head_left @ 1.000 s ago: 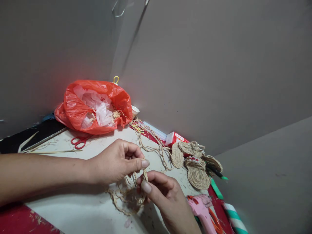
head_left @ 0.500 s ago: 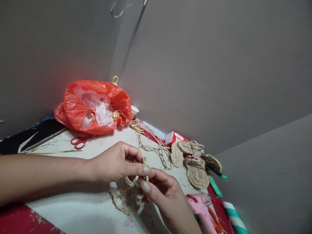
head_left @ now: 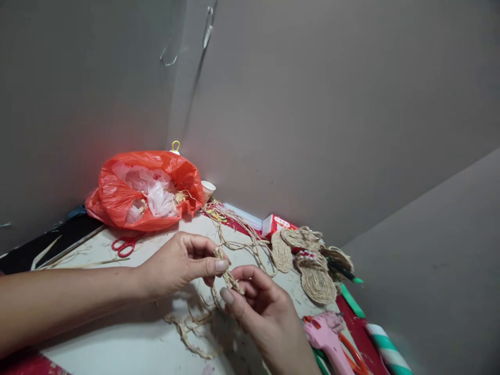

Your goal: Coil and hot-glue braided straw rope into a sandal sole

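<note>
Between my two hands is a short piece of twisted straw cord (head_left: 228,276), tan and folded close on itself. My left hand (head_left: 183,263) pinches its upper end between thumb and fingers. The lower end is gripped by my right hand (head_left: 261,307), with the thumb in front. A loose tail of straw cord (head_left: 187,338) curls below on the white work surface (head_left: 128,333). My curled fingers hide part of the piece.
A red plastic bag (head_left: 113,192) of scraps stands behind, with red-handled scissors (head_left: 124,246) before it. To the right lie woven straw soles (head_left: 316,278), a red-and-white box (head_left: 277,224), a pink glue gun (head_left: 326,336) and a green-striped roll (head_left: 386,349).
My hands have drawn slightly apart, showing more of the cord piece, which now slants down to the right. The camera view has tilted up a little.
</note>
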Available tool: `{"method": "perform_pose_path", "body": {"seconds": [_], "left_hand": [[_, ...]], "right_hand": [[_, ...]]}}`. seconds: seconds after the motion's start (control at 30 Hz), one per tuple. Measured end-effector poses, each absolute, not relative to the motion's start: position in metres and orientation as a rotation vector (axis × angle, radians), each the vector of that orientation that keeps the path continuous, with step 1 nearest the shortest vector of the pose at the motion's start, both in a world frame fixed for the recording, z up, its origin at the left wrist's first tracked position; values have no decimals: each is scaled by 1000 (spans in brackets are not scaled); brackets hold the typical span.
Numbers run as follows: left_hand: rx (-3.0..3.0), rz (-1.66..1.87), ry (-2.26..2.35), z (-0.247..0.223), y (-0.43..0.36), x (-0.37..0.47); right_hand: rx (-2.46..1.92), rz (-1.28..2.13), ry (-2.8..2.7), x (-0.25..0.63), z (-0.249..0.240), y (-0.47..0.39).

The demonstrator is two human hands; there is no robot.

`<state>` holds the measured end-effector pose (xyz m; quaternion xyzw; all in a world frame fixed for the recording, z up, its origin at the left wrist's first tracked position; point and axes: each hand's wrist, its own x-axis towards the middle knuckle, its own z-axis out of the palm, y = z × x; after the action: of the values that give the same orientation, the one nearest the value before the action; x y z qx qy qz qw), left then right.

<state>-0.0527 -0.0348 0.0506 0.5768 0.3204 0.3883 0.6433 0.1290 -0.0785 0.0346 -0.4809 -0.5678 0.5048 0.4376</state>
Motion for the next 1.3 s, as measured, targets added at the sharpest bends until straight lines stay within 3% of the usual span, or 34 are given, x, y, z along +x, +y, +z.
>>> {"method": "perform_pose_path", "body": {"seconds": [0.2,0.4,0.67,0.97,1.17,1.3], "left_hand": [[1359,911,734,53,-36,-53],[1385,962,727,50,-36,-51],[1342,949,704,51,-39,-51],[1338,935,718,52,-36,-51],[1292,912,705,49,-38,-50],[1318,892,712,47,-39,-50]], "right_hand": [[-1329,827,-1680,131,39,-83],[-1317,880,-1713,134,41,-84],[-1316,609,-1839,135,39,-82],[-1318,713,-1934,141,47,-77],[-1175,417,-2011,144,44,-74],[-1060,390,-2009,142,40,-74]]}}
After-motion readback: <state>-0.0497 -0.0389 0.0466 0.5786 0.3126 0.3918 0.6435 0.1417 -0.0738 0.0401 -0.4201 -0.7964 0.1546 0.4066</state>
